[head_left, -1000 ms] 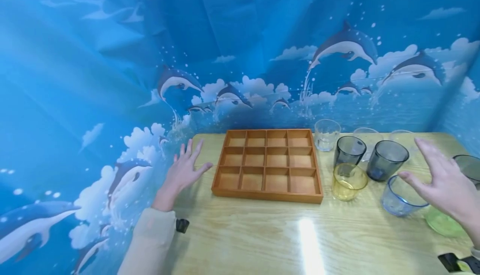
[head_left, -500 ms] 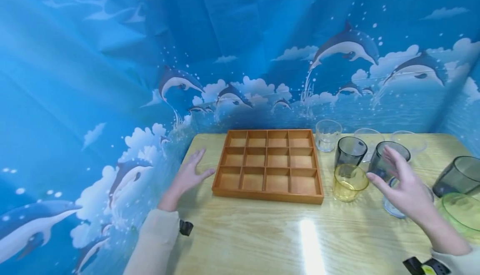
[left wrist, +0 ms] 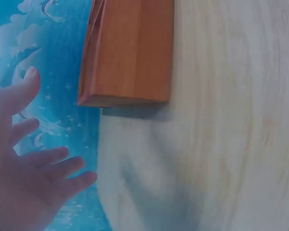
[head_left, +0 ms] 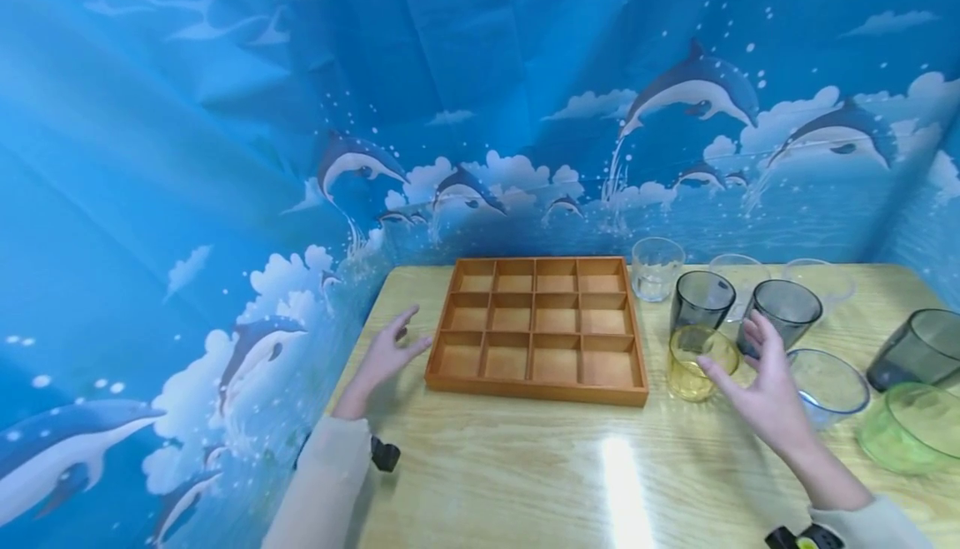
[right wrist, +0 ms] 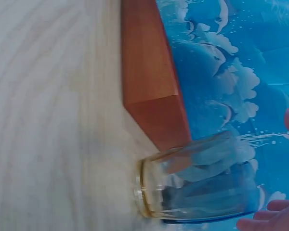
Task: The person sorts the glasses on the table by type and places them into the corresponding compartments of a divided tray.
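Note:
My left hand hovers left of a wooden compartment tray, fingers spread and holding nothing. In the left wrist view that hand is apart from the tray's corner. My right hand is beside a yellow glass, thumb and fingers parted around the air at its right. Behind the fingers stands a grey glass, partly hidden. In the right wrist view the yellow glass stands upright near the tray corner, and only some fingertips show, apart from it.
Another grey glass and a clear glass stand right of the tray, with faint clear glasses behind. A blue-rimmed glass, a green glass and a dark glass stand farther right. A dolphin-print curtain backs the table.
My right hand has moved left and down, from above the right-hand glasses to beside the yellow glass. My left hand has shifted slightly right, toward the tray. The glasses have stayed put.

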Available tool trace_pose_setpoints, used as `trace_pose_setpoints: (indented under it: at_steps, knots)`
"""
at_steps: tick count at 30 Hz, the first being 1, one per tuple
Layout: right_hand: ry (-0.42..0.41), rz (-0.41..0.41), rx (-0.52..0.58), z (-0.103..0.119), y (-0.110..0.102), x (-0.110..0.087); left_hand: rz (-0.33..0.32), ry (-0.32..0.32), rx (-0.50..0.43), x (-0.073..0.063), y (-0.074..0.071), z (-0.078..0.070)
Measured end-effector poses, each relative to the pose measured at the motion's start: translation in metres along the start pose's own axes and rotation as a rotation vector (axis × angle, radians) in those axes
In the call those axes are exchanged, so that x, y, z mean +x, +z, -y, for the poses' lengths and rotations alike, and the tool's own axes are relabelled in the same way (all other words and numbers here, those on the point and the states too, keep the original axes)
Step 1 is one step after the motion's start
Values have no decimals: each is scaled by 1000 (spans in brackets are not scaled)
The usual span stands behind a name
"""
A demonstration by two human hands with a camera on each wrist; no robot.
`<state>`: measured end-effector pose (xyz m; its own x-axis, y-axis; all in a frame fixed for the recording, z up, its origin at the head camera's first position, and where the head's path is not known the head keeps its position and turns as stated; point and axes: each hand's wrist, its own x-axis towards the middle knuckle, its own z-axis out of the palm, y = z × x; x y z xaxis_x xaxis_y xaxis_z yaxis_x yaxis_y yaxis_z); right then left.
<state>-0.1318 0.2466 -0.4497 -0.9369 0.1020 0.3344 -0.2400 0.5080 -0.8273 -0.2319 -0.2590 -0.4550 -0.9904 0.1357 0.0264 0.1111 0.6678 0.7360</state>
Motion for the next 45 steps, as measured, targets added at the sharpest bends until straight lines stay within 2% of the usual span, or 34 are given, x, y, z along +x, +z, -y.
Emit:
trace_pose_setpoints:
  at_steps: [4, 10, 13, 16, 20, 26, 31, 34, 39, 45]
  knots:
    - [20, 12, -27, -6, 6, -2, -1, -46, -120, 3, 8, 7]
    - [54, 20, 1, -14, 12, -4, 69, -183, -351, 5, 14, 11]
    - [79, 35, 12, -16, 14, -4, 106, -204, -444, 6, 16, 14]
    - [101, 51, 1, -19, 15, -4, 124, -205, -499, 9, 19, 16]
    - [127, 61, -21, -21, 16, -4, 142, -203, -519, 11, 21, 22]
    - [156, 58, -17, -24, 17, -4, 204, -200, -548, 11, 22, 32]
    - [168, 51, -13, -28, 18, -3, 252, -195, -655, 10, 20, 41]
    - [171, 62, -6, -31, 19, -4, 280, -205, -686, 10, 19, 44]
    - [182, 76, 8, -37, 23, -5, 287, -219, -657, 12, 20, 46]
    - [177, 31, 7, -40, 28, -4, 308, -230, -627, 19, 19, 47]
